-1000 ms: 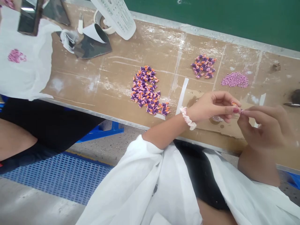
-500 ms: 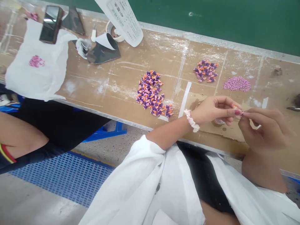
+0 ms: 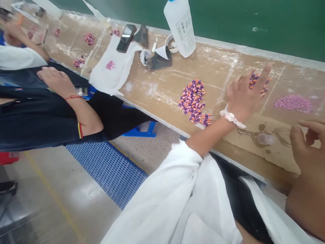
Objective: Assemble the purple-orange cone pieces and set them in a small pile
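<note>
My left hand (image 3: 242, 96), a white scrunchie on its wrist, hovers over the brown table (image 3: 157, 88) with its index finger stretched out above a small heap of purple-and-orange pieces (image 3: 265, 88); I see nothing in it. My right hand (image 3: 308, 145) stays low at the right edge, fingers loosely apart and holding nothing visible. A larger heap of the same purple-and-orange pieces (image 3: 193, 100) lies to the left of my left hand. A heap of pink bits (image 3: 293, 103) lies to its right.
A small clear dish (image 3: 264, 138) sits on a cardboard sheet (image 3: 279, 156) between my hands. A white bottle (image 3: 180, 27), a phone (image 3: 126, 33) and a white cloth (image 3: 109, 74) lie further left. A co-worker's hand (image 3: 54, 79) rests at the left; a blue floor mat (image 3: 111, 169) is below.
My hands have parted: the left left the pinch and rose toward the small heap, the right dropped back. The view swung left, showing the co-worker.
</note>
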`<action>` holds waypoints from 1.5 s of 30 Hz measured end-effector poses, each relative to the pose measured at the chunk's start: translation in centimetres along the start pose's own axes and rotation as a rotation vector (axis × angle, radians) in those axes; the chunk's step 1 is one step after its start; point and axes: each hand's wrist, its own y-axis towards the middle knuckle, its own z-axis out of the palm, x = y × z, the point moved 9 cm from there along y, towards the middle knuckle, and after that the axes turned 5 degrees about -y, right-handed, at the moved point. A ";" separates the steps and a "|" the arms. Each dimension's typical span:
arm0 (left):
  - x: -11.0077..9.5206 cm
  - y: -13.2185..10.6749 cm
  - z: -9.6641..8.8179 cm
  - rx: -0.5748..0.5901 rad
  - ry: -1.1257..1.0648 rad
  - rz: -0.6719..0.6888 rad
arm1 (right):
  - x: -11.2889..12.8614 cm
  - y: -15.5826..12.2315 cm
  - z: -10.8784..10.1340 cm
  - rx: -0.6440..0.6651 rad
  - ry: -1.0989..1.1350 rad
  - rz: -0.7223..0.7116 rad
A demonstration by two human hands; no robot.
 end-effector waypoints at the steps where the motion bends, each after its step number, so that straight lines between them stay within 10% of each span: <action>1: 0.0 -0.8 -0.7 0.025 0.079 -0.007 | -0.2 0.0 0.0 -0.009 -0.007 0.018; 8: 7.6 -5.8 -4.9 0.256 0.402 -0.132 | -1.0 -0.2 0.0 0.009 0.024 0.054; 12: 10.9 -6.8 -4.3 0.362 0.495 -0.161 | -0.8 -0.5 -0.2 0.013 0.033 0.023; 21: 9.4 -6.6 -1.7 0.444 0.574 0.032 | 0.4 1.0 -0.4 -0.004 -0.079 0.007; 27: 8.2 -5.1 -1.4 0.461 0.511 0.089 | -4.0 1.5 3.4 0.042 -0.193 0.015; 32: 3.9 -2.6 -0.7 0.460 0.255 0.220 | -6.2 1.2 6.4 0.181 -0.199 0.058; 37: -1.6 -1.6 2.0 0.423 -0.892 0.184 | -5.4 1.3 7.1 0.232 -0.227 0.060; 45: 1.1 -2.1 6.3 0.427 -1.146 -0.133 | -5.8 1.4 6.8 0.273 -0.157 0.095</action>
